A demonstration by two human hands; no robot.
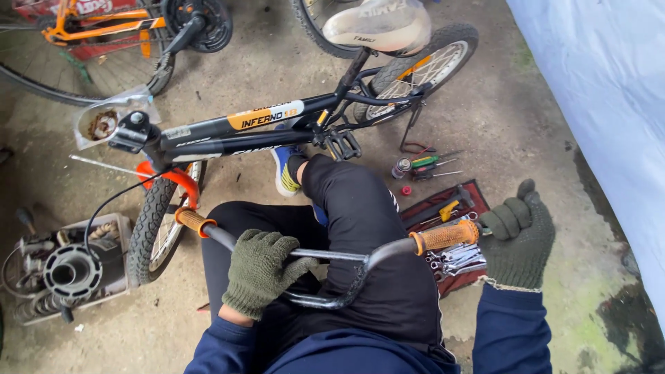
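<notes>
Fingers of left hand (260, 270) wrap handlebar (332, 257); right hand (518, 235) at grip (445, 236) end.

You've got a detached grey steel handlebar (332, 257) with a crossbar lying level across your lap, above your black trousers. Its two ribbed orange rubber grips (445, 235) cap the ends, one out to your right, the other by the bike's front wheel.
</notes>
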